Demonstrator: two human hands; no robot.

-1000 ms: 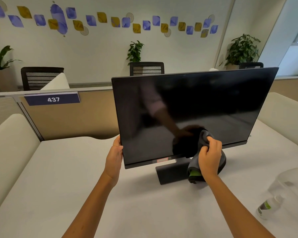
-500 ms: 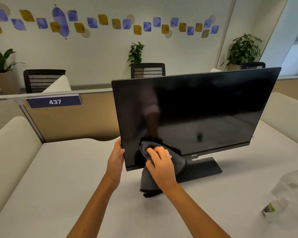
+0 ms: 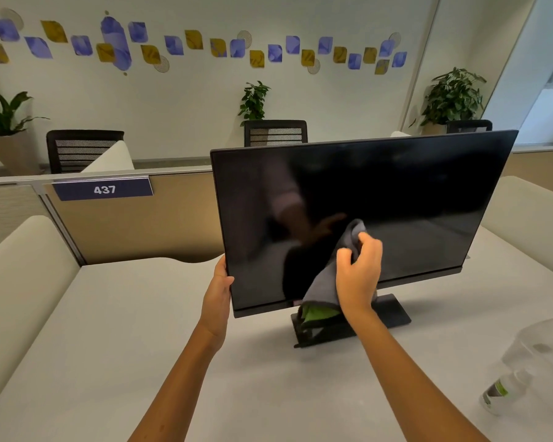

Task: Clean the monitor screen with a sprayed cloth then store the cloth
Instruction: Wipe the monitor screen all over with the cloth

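Note:
A black monitor (image 3: 396,193) stands on a flat black base (image 3: 393,317) on the white desk (image 3: 125,330), its screen dark and reflective. My left hand (image 3: 219,291) grips the screen's lower left edge. My right hand (image 3: 359,272) is closed on a grey cloth (image 3: 324,282) with a green inner side and presses it against the lower middle of the screen. The cloth hangs down over the bottom bezel to the base.
A small spray bottle (image 3: 500,392) lies at the desk's right edge beside a clear plastic container (image 3: 546,349). A beige partition with the sign 437 (image 3: 104,189) closes the desk's far side. White padded dividers flank both sides. Chairs and plants stand beyond.
My right hand with the cloth swept left along the screen's lower edge, then back right and slightly up to the lower middle. My left hand kept its hold on the monitor's edge.

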